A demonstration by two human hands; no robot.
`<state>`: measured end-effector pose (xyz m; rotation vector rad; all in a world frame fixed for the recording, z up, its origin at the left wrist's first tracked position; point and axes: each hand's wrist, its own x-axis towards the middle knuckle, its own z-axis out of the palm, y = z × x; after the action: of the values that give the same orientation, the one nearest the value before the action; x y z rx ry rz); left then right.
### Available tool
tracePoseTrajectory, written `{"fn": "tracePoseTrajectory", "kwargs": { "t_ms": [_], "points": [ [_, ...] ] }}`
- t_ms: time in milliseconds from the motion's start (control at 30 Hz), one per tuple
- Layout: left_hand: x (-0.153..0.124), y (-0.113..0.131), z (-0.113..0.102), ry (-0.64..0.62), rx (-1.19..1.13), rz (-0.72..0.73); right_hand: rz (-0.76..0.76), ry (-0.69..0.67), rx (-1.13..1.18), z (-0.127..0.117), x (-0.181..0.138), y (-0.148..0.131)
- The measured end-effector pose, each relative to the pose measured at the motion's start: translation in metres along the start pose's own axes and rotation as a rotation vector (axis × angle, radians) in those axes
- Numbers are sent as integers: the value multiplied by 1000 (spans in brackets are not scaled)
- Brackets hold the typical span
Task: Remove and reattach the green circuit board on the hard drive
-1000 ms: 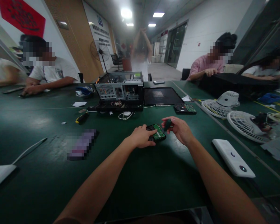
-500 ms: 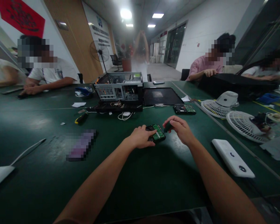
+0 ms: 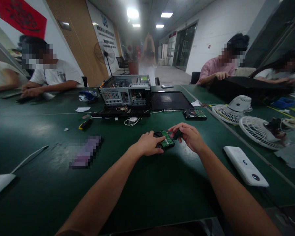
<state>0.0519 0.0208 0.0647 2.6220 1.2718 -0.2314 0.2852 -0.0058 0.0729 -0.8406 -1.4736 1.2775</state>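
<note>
A small hard drive [image 3: 165,140] with a green circuit board facing up lies on the green table [image 3: 142,190] in front of me. My left hand [image 3: 149,144] presses down on its left side, fingers curled over the edge. Just to the drive's right, my right hand [image 3: 190,136] is closed round a dark-handled screwdriver [image 3: 178,133], whose tip points down at the drive's right edge.
An open computer case [image 3: 127,93] and its black side panel [image 3: 170,101] lie behind. A second drive [image 3: 194,114], a yellow-black screwdriver [image 3: 86,124], two white fans [image 3: 232,108], a white device [image 3: 245,165]. Other people sit along both sides.
My right hand has dropped slightly and brought the screwdriver closer to the drive. The left hand stays put on the drive.
</note>
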Motion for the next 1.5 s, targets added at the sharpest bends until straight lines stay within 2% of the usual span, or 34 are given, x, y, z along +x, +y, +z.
{"fn": "tracePoseTrajectory", "kwargs": {
  "t_ms": [367, 733, 1000, 1167, 1367, 1500],
  "points": [
    [0, 0, 0, 3, 8, 1, 80, -186, 60, -3, -3, -5],
    [0, 1, -1, 8, 5, 9, 166, -200, 258, 2, -2, -3],
    [-1, 1, -1, -2, 4, -5, 158, -113, 227, -2, 2, -2],
    [-1, 0, 1, 25, 4, 6, 166, -73, 123, -7, 0, -6],
    [0, 1, 1, 13, 3, -8, 94, 66, 84, -8, 2, 0],
    [0, 0, 0, 18, -3, -9, 78, 84, 44, -7, 4, 5]
  ]
}}
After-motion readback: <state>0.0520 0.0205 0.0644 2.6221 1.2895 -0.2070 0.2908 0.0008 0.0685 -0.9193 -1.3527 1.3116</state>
